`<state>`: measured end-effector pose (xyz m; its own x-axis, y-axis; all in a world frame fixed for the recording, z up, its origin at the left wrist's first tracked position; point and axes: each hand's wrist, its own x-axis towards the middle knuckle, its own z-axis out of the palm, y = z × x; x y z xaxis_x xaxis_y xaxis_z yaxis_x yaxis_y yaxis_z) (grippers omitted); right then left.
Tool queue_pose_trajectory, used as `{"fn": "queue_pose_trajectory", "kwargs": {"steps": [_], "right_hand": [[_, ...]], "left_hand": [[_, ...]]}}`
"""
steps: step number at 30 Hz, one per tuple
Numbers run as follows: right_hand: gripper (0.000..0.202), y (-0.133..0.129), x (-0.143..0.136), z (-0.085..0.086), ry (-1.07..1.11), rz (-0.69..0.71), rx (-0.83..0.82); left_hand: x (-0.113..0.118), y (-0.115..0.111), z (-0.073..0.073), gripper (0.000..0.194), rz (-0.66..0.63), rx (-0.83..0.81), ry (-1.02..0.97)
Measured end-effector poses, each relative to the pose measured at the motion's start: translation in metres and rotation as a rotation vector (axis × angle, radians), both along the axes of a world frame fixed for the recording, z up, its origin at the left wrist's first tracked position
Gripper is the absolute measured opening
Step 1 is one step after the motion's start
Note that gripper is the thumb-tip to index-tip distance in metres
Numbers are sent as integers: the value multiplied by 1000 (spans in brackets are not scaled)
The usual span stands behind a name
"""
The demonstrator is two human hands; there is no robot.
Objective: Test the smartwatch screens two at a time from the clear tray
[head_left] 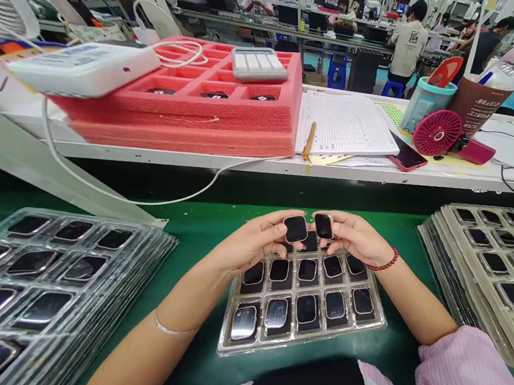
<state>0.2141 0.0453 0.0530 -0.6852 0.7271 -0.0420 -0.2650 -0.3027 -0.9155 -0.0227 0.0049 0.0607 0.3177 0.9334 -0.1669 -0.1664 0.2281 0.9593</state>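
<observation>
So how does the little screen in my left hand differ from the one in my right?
The left-hand screen shows wider in the picture; the right-hand screen looks narrower. The left-hand screen sits slightly lower in view than the right-hand screen. Both have dark faces with rounded corners, held by the left hand and right hand above the tray.

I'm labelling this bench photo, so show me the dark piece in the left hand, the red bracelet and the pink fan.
Dark piece [295, 229], head view: middle of its face.
Bracelet [389, 263], head view: its beads.
Fan [438, 134], head view: its hub.
</observation>
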Motion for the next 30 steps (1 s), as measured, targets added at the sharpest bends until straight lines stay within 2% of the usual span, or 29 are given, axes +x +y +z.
{"fn": "queue_pose_trajectory", "kwargs": {"steps": [5, 9, 14, 20, 23, 27, 30], "right_hand": [[44, 9, -3, 7, -116, -106, 180], [48, 8, -9, 1, -201, -130, 289], [44, 2, -9, -6, -224, -115, 313], [20, 0, -9, -6, -238, -160, 325], [20, -1, -9, -4, -241, -173, 333], [34, -4, -8, -2, -235, -167, 358], [30, -5, -8, -2, -247, -173, 373]], "left_hand": [[2, 13, 8, 55, 46, 180, 174], [4, 13, 8, 45, 59, 218, 248], [6, 3, 9, 44, 52, 196, 278], [10, -2, 11, 39, 97, 207, 302], [10, -2, 11, 35, 77, 207, 297], [11, -2, 10, 43, 66, 185, 272], [13, -2, 8, 38, 84, 192, 287]]}}
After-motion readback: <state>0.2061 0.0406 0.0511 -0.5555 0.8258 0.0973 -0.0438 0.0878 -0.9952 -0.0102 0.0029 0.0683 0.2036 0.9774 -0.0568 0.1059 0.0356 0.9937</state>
